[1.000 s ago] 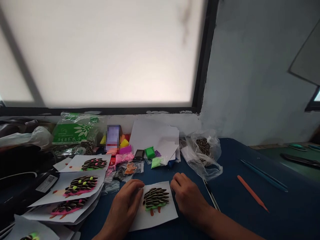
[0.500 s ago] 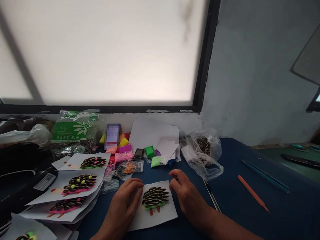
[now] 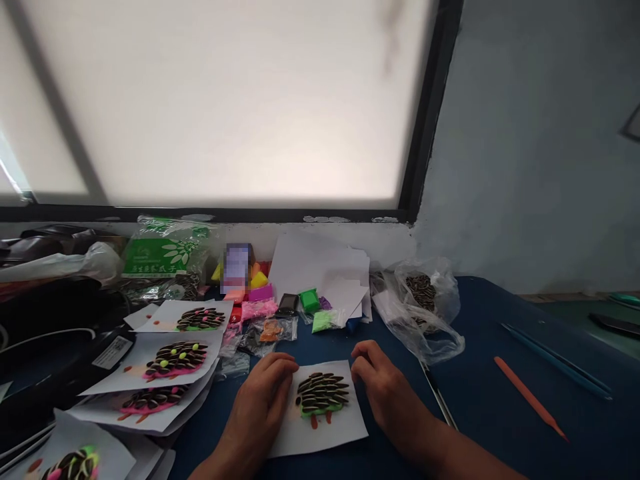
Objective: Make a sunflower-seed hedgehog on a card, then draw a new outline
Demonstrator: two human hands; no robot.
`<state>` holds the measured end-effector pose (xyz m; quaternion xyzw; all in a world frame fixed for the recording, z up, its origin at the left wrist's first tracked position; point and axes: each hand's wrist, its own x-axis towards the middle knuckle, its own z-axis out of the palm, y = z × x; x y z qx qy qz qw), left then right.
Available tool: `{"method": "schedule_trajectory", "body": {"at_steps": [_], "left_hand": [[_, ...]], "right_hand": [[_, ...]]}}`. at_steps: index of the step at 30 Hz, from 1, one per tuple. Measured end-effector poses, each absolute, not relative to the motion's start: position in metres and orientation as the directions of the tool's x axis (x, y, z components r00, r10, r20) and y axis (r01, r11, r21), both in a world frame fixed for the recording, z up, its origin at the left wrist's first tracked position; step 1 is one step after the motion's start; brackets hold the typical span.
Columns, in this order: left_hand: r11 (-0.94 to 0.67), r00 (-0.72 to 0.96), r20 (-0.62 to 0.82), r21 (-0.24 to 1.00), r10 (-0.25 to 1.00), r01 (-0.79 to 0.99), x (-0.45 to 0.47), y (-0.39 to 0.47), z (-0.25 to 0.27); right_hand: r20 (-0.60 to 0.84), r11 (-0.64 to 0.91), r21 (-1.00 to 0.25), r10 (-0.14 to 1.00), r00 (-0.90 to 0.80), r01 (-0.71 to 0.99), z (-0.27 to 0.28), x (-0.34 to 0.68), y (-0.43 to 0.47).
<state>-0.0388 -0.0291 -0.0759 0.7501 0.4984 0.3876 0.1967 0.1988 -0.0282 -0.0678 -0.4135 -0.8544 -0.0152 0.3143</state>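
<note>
A white paper card (image 3: 345,433) lies on the table in front of me. On it is a hedgehog picture (image 3: 323,393), with striped sunflower seeds as spines, a green clay base and two brown feet. My left hand (image 3: 260,403) rests over the card's left edge, its fingers lying on the paper and covering part of that side. Beside the card's upper right corner is my right hand (image 3: 387,390), fingers curled in and the index tip close to the thumb. Whether anything small is between them is hidden.
Similar seed pictures (image 3: 175,360) are stacked at left. Behind are colored clay packets (image 3: 260,308), white sheets (image 3: 315,260), a green seed bag (image 3: 160,257) and a clear bag of seeds (image 3: 423,293). Right lie an orange tool (image 3: 530,397), blue tweezers (image 3: 555,360) and a slim metal tool (image 3: 440,400).
The whole view has shifted, so things sit farther right in the picture. Both hands keep nearly the same place around the card.
</note>
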Motion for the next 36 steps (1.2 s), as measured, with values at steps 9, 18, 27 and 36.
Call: {"method": "schedule_trajectory", "body": {"at_steps": [9,18,27,36], "left_hand": [[-0.422,0.137,0.436,0.668,0.889,0.613,-0.035,-0.031,-0.083],[-0.441,0.172,0.436,0.648,0.883,0.621,-0.036,-0.030,-0.087],[-0.449,0.126,0.465,0.692,0.876,0.565,-0.032,-0.032,-0.084],[-0.454,0.085,0.471,0.764,0.878,0.459,-0.030,-0.036,-0.072]], "right_hand": [[0.436,0.627,-0.301,0.760,-0.482,0.718,-0.062,0.200,-0.031],[0.399,0.571,-0.365,0.810,-0.430,0.735,-0.055,0.200,-0.028],[0.157,0.235,-0.545,0.972,-0.177,0.805,-0.023,0.189,0.011],[0.150,0.213,-0.712,0.977,-0.151,0.669,-0.028,0.176,0.042]]}}
